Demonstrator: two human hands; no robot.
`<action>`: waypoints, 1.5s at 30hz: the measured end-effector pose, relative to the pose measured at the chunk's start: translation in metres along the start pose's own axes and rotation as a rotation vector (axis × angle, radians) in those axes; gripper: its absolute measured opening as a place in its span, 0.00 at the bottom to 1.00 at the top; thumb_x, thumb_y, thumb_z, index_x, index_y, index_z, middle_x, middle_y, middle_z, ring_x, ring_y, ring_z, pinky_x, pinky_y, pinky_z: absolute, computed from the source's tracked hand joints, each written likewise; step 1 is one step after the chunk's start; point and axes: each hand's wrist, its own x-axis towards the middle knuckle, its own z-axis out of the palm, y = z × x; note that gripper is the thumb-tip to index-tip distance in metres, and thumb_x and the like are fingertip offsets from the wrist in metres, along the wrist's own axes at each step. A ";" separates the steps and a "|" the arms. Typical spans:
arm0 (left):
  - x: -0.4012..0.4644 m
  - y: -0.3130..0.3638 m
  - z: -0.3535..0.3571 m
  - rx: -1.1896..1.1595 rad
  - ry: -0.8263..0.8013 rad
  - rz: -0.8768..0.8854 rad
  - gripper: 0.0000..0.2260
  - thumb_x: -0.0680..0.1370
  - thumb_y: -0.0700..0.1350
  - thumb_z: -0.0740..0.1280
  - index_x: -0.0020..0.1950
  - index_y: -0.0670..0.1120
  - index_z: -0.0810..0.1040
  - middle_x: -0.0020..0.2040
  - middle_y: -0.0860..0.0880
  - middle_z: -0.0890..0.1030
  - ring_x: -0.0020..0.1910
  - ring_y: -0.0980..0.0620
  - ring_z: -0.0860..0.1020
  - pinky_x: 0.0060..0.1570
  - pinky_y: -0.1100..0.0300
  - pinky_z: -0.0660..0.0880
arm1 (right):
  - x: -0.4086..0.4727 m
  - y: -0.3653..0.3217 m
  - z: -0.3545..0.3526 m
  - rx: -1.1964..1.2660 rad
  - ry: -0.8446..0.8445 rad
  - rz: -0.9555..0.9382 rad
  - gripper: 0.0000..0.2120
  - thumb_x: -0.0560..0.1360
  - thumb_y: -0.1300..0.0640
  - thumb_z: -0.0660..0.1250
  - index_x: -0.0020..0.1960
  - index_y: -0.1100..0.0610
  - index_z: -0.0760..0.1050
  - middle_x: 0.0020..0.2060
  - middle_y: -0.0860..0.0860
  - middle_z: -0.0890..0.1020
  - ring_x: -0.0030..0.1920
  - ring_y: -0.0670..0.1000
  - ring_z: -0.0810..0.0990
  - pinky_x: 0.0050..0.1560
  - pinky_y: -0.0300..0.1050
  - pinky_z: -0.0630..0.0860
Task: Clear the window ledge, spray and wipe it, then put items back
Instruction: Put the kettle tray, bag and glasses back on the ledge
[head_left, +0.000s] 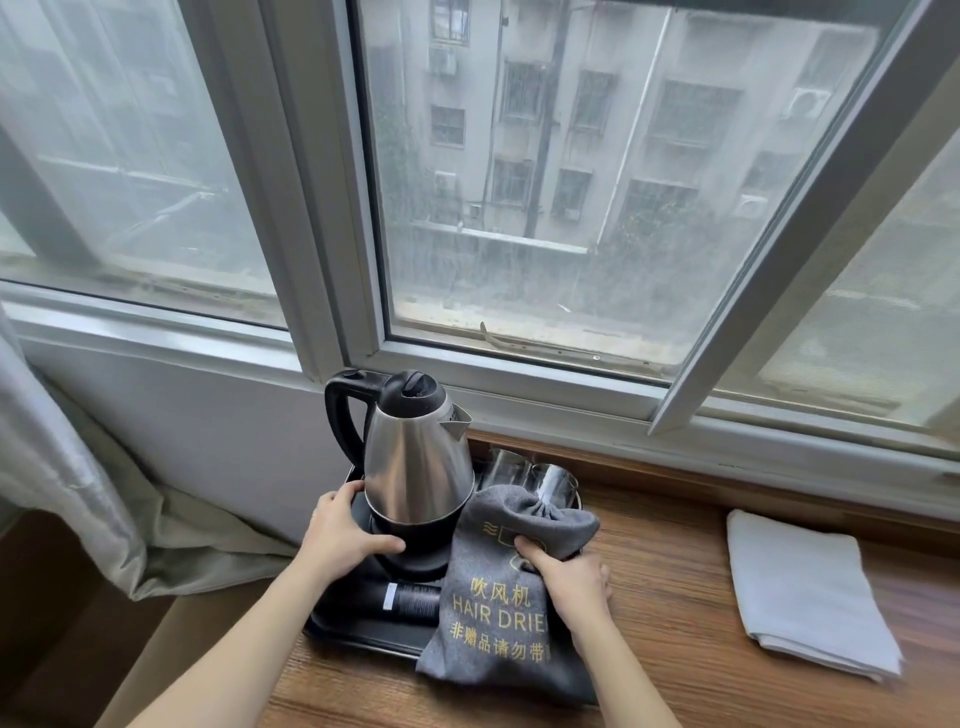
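We look down at a wooden ledge (675, 587) under a window (519, 182), with our two bare arms reaching forward from the bottom edge.

Our left hand (340, 535) rests on the left side of a black tray (363, 631). Its fingers curl over the tray's far left edge and its thumb lies along the black base of a kettle (415, 457). The kettle stands upright just beyond and to the right of this hand. It has a steel body, a black lid, a black handle pointing left and a spout pointing right.

Our right hand (569, 574) grips the right side of the tray, with the thumb pressed into a grey bag (498, 587). The bag lies across the tray's right half, under and to the left of this hand, and its near end hangs over the tray's front edge onto the wood. Gold lettering on it reads "HAIR DRIE", with the rest hidden by our wrist. Its neck is drawn shut just beyond the thumb.

Between the two hands a black tube (410, 600) lies on its side in the tray, its right end tucked under the bag. Just beyond the right hand, behind the bag, stand clear glasses (535, 475); we cannot tell how many.

Well to the right of the right hand, a folded white cloth (810, 597) lies flat on the ledge. To the left of the left hand, a pale curtain (93, 467) bunches in the corner.
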 end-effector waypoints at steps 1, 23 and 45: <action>0.000 0.001 0.000 0.006 0.001 0.001 0.50 0.53 0.55 0.84 0.72 0.52 0.68 0.67 0.45 0.69 0.69 0.45 0.68 0.68 0.51 0.67 | -0.002 -0.002 -0.001 -0.015 -0.006 -0.002 0.55 0.56 0.26 0.76 0.70 0.62 0.72 0.68 0.62 0.71 0.71 0.63 0.66 0.73 0.56 0.63; -0.026 0.056 -0.027 -0.223 0.160 0.221 0.51 0.60 0.51 0.84 0.77 0.49 0.61 0.72 0.48 0.68 0.69 0.48 0.70 0.70 0.50 0.67 | -0.057 -0.086 0.005 -0.230 0.190 -0.797 0.50 0.69 0.39 0.76 0.79 0.61 0.55 0.75 0.55 0.60 0.76 0.54 0.54 0.78 0.51 0.55; 0.006 0.057 -0.031 -0.315 -0.105 0.221 0.64 0.51 0.57 0.84 0.79 0.54 0.50 0.71 0.56 0.68 0.70 0.56 0.68 0.72 0.53 0.65 | -0.038 -0.098 0.074 0.099 -0.254 -0.551 0.55 0.59 0.37 0.79 0.79 0.44 0.54 0.74 0.46 0.67 0.73 0.47 0.66 0.73 0.51 0.67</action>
